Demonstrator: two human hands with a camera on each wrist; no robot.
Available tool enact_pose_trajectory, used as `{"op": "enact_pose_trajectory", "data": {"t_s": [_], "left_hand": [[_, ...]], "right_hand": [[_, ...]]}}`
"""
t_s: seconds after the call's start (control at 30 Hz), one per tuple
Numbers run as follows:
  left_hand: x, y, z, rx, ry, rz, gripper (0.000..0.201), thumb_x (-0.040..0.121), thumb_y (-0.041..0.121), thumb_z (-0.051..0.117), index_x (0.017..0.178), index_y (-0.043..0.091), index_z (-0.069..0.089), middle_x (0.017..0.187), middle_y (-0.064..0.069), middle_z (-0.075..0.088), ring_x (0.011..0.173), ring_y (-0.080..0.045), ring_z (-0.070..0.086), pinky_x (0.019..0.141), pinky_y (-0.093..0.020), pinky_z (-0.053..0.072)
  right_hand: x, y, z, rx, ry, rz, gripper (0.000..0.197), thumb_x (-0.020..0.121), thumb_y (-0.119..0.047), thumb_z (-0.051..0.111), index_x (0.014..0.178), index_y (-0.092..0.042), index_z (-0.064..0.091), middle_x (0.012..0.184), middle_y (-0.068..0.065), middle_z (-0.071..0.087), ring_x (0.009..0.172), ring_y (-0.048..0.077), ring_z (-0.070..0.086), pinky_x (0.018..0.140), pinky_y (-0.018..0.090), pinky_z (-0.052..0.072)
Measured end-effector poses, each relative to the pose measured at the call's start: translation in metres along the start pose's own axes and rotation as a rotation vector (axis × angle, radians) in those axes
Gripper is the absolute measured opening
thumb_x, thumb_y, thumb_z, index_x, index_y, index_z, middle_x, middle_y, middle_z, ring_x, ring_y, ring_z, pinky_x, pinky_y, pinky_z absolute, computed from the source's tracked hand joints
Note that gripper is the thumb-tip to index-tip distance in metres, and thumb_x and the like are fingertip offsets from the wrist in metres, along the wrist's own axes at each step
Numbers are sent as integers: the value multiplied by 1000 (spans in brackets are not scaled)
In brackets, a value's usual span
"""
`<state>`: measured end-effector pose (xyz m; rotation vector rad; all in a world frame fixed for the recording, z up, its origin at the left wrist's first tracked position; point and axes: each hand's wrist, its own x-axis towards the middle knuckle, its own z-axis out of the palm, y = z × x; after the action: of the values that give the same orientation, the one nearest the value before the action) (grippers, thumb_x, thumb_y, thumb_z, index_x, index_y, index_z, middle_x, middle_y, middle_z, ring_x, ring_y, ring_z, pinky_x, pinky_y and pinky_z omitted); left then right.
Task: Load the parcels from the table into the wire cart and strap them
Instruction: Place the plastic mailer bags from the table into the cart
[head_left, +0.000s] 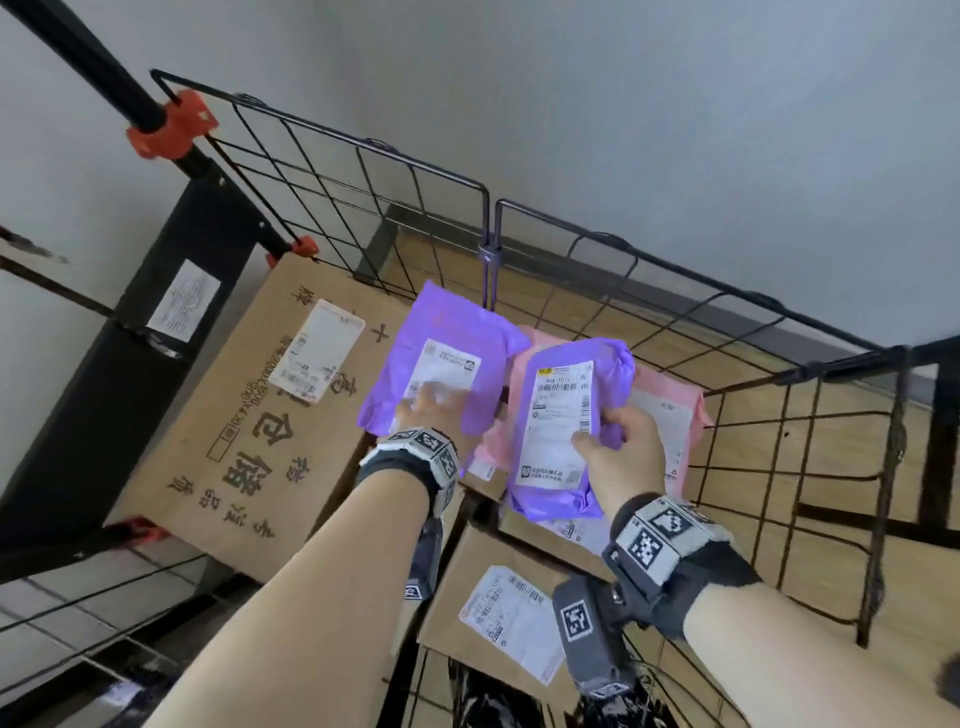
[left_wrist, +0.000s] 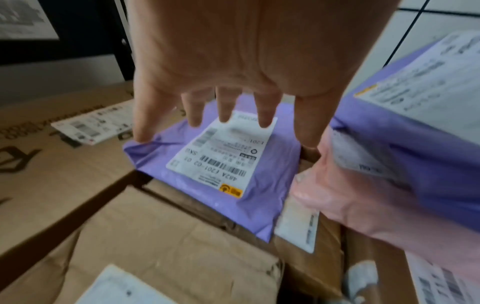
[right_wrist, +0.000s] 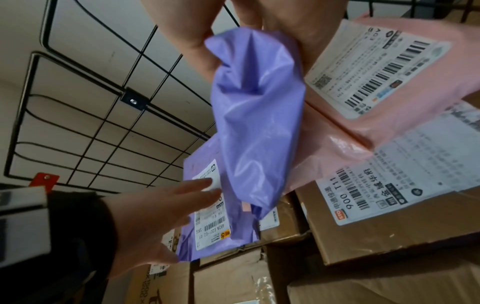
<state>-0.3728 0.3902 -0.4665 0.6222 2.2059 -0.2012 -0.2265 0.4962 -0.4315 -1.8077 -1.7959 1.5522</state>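
Purple plastic dominates the middle of the wire cart (head_left: 597, 270): two purple poly mailers sit above a layer of cardboard boxes. The flat purple mailer (head_left: 441, 353) lies label-up on the boxes at about eleven o'clock from the picture's centre, its left edge overlapping the large printed carton (head_left: 218, 415). The left hand (head_left: 428, 408) hovers spread over this mailer's near end, fingers (left_wrist: 223, 107) straight and apart above the white label; the left wrist view suggests the thumb tip meets the mailer's corner, though actual contact cannot be confirmed. The right hand (head_left: 623, 447) grips the second purple mailer (head_left: 566, 415), thumb on the label face and fingers curled round its bunched edge, holding it tilted above the pink mailer (head_left: 670, 410), which lies at three o'clock from the flat purple one. A smaller labelled box (head_left: 498, 613) sits at six o'clock, nearest the person. Black wire grid panels rise behind and to the right of the load, with orange clips (head_left: 171, 124) on the black post at ten o'clock.
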Motion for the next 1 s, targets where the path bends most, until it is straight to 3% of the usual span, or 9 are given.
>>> {"op": "enact_pose_trajectory", "data": {"t_s": [0.2,0.3,0.4,0.47,0.5,0.6,0.7,0.87,1.0], "left_hand": [[7,-11,16,-18,-41,141,51,92,22,47,141,29,39,152,-6,21,131,-35,37,109,-37,32],[2,-18,4,-368,12,110,37,98,17,40,134,16,49,143,-7,44,128,-24,45,110,-32,31],[-6,-23,-13,-853,16,-34,35,101,36,34,119,17,58,118,-8,62,108,-25,57,102,-41,43],[-8,-27,-20,-1032,-10,-106,42,96,45,43,120,14,59,118,-11,64,106,-27,60,95,-41,49],[-8,-30,-21,-1045,28,-83,40,93,40,52,123,14,58,120,-11,63,104,-24,60,91,-34,50],[-1,-43,-20,-786,211,32,62,85,18,67,142,17,40,136,-8,52,117,-19,52,94,-23,41],[1,-42,-13,-400,200,109,81,85,19,65,148,36,19,156,0,17,141,-26,23,113,-38,29],[2,-17,5,-2,51,248,79,91,26,54,146,49,1,156,11,-22,145,-27,-14,118,-48,17],[15,-1,7,132,1,149,79,95,27,50,146,48,-7,153,8,-31,145,-29,-17,113,-46,22]], "right_hand": [[2,-5,10,53,-50,-62,30,79,6,63,98,-12,49,77,-12,47,67,2,45,56,5,37],[1,-11,25,86,-78,-35,29,79,4,65,97,-12,49,90,0,54,83,14,51,64,13,37],[3,-14,55,115,-101,30,28,74,-2,69,97,-5,54,104,12,62,92,23,60,83,27,46],[7,-18,75,163,-128,73,32,71,-9,71,98,-1,56,103,18,65,92,28,64,85,37,51],[8,-21,83,147,-141,70,31,73,-9,70,99,1,57,100,17,65,89,27,64,80,33,50],[9,-27,92,-173,-87,-149,20,76,-9,68,94,-6,59,93,9,59,86,22,54,75,28,40],[2,-27,82,-580,-134,-317,60,78,-10,65,133,-22,45,138,6,40,128,27,35,104,34,30],[5,-5,59,-1008,-287,-218,80,87,-19,56,146,-45,10,156,3,-22,141,39,-23,114,56,-4],[20,12,50,-1144,-410,-198,77,93,-25,50,150,-39,1,153,4,-33,140,39,-28,118,55,0]]}}
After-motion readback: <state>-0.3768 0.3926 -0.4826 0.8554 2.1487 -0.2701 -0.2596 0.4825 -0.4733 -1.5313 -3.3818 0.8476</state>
